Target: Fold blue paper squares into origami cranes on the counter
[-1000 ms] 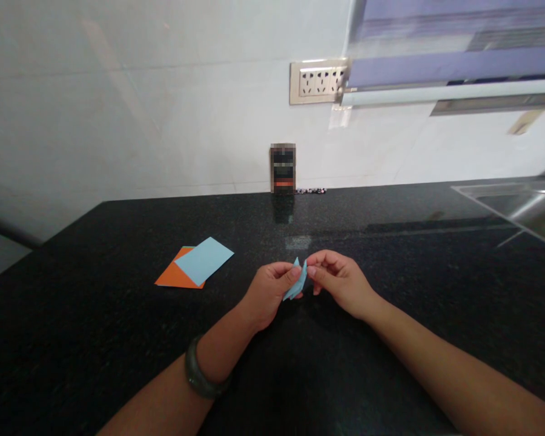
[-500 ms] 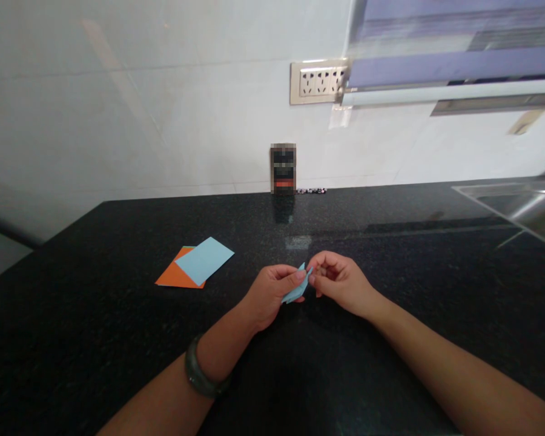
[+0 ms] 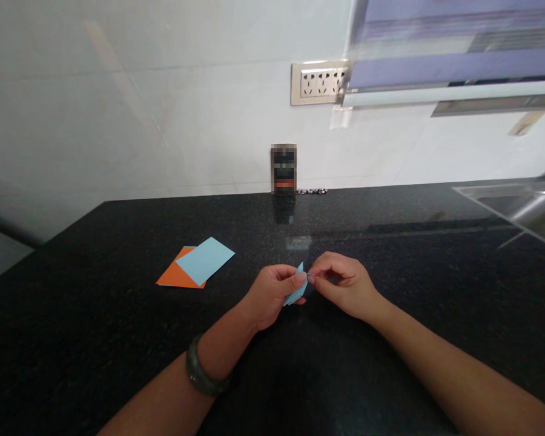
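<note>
Between the thumb and fingers of my left hand is a small folded piece of light blue paper, held just above the dark countertop. One pointed corner of it sticks up past the thumb. My right hand is closed in a pinch on a thin tip at the right side of the same paper. Its lower fingers are curled and partly hidden. To the left lie a flat light blue sheet and, partly under it, an orange sheet.
A black speckled countertop spans the view. Against the white wall stands a small blurred-out dark object with a beaded strand beside it. A socket panel is above, and a metal sink is at the right.
My right fingers have turned slightly and bent the paper's right tip outward, away from the upright point. My left hand keeps its hold, and the loose sheets lie unmoved.
</note>
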`<state>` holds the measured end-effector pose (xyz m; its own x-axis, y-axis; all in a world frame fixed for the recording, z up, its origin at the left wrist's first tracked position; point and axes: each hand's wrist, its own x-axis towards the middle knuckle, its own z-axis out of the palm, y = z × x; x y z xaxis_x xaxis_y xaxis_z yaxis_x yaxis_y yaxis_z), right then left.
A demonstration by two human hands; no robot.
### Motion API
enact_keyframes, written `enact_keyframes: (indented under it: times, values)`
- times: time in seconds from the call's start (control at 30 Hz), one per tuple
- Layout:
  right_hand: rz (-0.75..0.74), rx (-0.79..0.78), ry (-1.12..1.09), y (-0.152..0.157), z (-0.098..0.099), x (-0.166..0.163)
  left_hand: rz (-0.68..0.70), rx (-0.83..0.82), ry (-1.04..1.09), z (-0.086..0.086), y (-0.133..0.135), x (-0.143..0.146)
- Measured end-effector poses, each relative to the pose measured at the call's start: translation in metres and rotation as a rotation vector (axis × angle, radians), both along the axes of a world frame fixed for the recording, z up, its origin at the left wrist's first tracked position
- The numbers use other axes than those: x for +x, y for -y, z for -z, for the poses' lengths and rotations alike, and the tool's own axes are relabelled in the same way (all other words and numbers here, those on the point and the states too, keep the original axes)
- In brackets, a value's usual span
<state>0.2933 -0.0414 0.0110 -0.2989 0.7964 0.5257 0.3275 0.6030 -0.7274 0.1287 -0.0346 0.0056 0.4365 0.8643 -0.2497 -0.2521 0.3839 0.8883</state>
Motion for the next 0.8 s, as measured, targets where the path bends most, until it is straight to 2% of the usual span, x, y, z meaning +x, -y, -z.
enact_keyframes:
  times: [0.13, 0.23, 0.57, 0.8]
  values:
    - [-0.001, 0.152, 0.038, -0.0006, -0.0003, 0.0005, -0.029, 0.016, 0.020, 0.0007, -0.0007, 0.0009]
    - [-0.005, 0.196, 0.053, -0.0005, -0.0004, 0.0001, -0.047, 0.027, 0.027, 0.0013, -0.0012, 0.0020]
    - [-0.031, 0.172, 0.071, -0.0002, -0.0050, -0.0013, -0.078, 0.006, 0.030, 0.0020, -0.0009, 0.0028]
    - [-0.057, 0.184, 0.065, 0.0000, -0.0044, -0.0019, -0.072, 0.056, 0.002, 0.0038, -0.0020, 0.0019]
